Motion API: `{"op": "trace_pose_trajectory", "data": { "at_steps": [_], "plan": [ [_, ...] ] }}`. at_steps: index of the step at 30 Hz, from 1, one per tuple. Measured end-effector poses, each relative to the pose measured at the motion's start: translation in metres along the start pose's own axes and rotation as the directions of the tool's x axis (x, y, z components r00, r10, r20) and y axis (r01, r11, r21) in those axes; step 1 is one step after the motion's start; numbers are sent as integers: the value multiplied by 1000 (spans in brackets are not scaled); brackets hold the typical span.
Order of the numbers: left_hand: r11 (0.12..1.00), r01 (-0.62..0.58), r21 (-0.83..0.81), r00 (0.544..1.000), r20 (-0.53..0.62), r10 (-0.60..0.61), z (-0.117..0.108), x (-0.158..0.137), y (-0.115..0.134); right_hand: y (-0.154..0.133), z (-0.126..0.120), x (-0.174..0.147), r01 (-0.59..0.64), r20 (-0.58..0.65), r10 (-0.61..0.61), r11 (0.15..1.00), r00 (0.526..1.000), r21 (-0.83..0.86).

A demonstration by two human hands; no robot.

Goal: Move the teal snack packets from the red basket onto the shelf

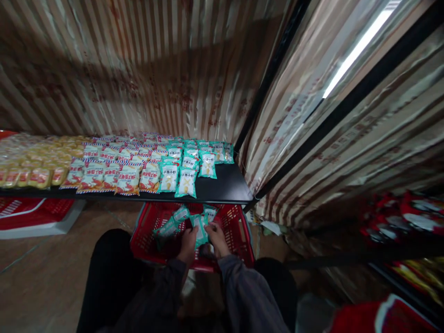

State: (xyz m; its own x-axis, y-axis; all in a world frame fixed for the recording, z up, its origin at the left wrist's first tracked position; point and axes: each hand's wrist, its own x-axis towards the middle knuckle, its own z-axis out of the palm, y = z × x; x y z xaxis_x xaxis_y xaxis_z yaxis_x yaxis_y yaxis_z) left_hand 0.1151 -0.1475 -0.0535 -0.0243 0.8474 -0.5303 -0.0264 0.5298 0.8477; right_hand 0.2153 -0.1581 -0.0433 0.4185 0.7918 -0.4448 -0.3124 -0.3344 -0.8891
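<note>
Between my two hands is a teal-and-white snack packet (200, 230), held over the red shopping basket (239, 226). My left hand (188, 243) pinches its left edge. On the other side, my right hand (216, 237) has its fingers closed at the packet's right edge. More teal packets (169, 228) lie inside the basket, left of my hands, and another sits behind my right hand. Above the basket's far rim, several matching teal packets (169, 177) lie in rows at the right part of the black shelf (225, 184).
Orange-and-white snack packets (127, 178) and yellow wrapped cakes (40, 176) fill the shelf leftward. A second red basket (34, 210) stands under the shelf at left. Dark metal posts (274, 69) and striped curtains (138, 60) enclose the back and right. Red packets (409, 212) occupy a right-hand shelf.
</note>
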Motion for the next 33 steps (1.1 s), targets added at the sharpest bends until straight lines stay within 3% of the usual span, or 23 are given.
{"op": "trace_pose_trajectory", "data": {
  "at_steps": [6,15,26,33],
  "plan": [
    [979,-92,-181,995,32,99,-11,-25,5,1,2,-26,26,18,-28,994,999,106],
    [954,-157,-254,983,53,176,-32,-45,-7,21,-7,-50,44,132,-64,987,989,153],
    [973,-200,-119,979,-67,193,-48,-36,-10,29,1,-55,-62,173,30,982,985,180],
    [966,-257,1,963,-86,257,-50,-43,-11,24,6,-68,-34,164,1,980,987,197]
  ]
}}
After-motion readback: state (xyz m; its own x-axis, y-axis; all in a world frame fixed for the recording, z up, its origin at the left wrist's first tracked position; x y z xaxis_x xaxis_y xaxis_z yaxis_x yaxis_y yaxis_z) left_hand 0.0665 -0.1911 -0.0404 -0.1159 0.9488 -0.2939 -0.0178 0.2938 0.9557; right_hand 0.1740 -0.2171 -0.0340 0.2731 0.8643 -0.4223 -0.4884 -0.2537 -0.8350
